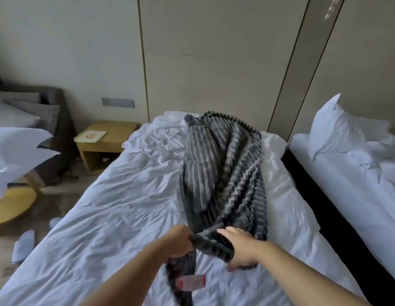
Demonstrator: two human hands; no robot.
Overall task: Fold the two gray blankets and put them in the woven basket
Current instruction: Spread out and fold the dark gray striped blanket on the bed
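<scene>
Left hand [181,241], blanket [223,168] lengthwise up bed [125,195]

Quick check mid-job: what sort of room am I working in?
Probably a hotel twin bedroom: two white-sheeted beds side by side, the near bed holding the blanket and the far bed a pillow, plus a nightstand by the panelled wall.

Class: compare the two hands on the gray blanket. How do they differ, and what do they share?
The left hand is a fist; the right hand has nearly straight fingers. The left grips the blanket by a bunched edge; the right spans a wider fold, thumb beneath. Both hold its near end.
</scene>
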